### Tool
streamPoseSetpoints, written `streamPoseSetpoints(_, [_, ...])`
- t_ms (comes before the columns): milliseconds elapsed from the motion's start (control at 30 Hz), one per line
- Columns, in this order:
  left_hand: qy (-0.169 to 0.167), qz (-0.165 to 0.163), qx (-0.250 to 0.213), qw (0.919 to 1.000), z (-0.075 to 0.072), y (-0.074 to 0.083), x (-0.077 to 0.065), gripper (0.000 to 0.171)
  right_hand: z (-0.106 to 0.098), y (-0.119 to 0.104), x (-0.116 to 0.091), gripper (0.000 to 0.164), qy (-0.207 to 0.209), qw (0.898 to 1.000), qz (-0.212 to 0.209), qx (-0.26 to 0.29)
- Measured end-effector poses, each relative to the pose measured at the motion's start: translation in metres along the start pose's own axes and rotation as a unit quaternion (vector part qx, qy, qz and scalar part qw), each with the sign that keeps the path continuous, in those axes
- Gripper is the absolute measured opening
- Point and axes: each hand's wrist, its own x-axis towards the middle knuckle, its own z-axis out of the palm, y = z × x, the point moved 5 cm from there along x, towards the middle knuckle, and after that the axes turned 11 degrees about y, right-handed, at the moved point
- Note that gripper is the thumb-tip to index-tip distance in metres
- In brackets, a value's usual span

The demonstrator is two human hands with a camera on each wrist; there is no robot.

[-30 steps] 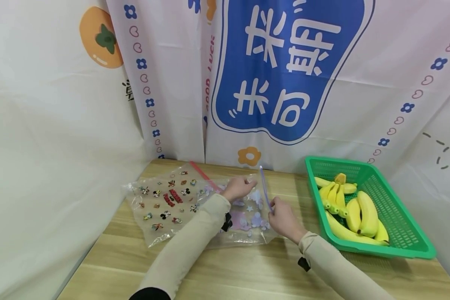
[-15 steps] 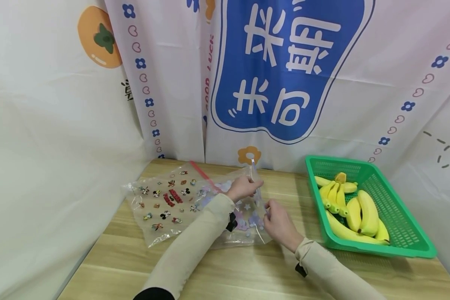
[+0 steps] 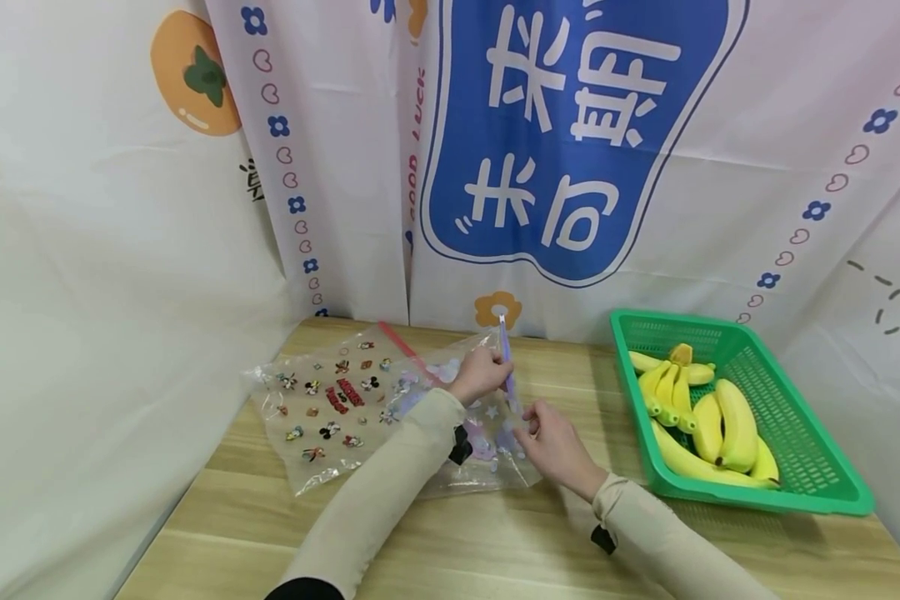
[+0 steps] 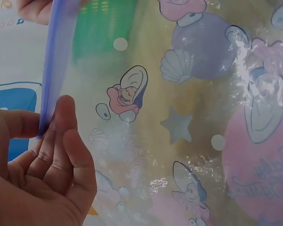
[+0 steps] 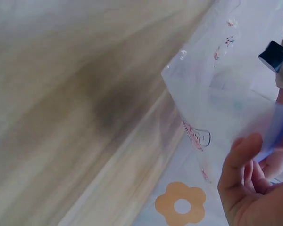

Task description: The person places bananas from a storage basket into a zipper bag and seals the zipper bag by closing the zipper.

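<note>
A clear zip bag (image 3: 492,412) with a purple zip strip (image 3: 507,367) and pastel cartoon prints lies under both hands, its strip edge raised. My left hand (image 3: 482,375) pinches the purple strip near its middle. In the left wrist view, that strip runs between the left hand's (image 4: 52,169) thumb and fingers. My right hand (image 3: 558,446) is at the near end of the strip, thumb and index finger curled about the bag's edge. The right wrist view shows the right hand (image 5: 254,183) bent round the blurred strip. Inside the bag I see only the prints.
A second clear bag (image 3: 330,408) with a red zip strip (image 3: 405,348) and cartoon prints lies flat at left, partly under the first. At right stands a green basket (image 3: 817,450) holding several bananas (image 3: 737,427). A printed curtain (image 3: 360,167) hangs behind the wooden table (image 3: 487,542).
My left hand has come onto the purple strip, reaching right and then drawing back slightly. The strip and my right hand have shifted left. The basket and second bag have stayed put.
</note>
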Motion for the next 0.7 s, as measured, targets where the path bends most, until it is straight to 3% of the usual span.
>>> streamPoseSetpoints(300, [0.007,0.018,0.012,0.9997,0.000,0.004,-0.002,0.025,0.005,0.008,0.011,0.020,-0.064,0.992,0.081,0.077])
streamPoseSetpoints(700, [-0.011,0.031,-0.008,0.9994,-0.001,0.004,-0.001,0.023,0.005,0.011,0.019,0.013,-0.063,0.978,0.155,0.122])
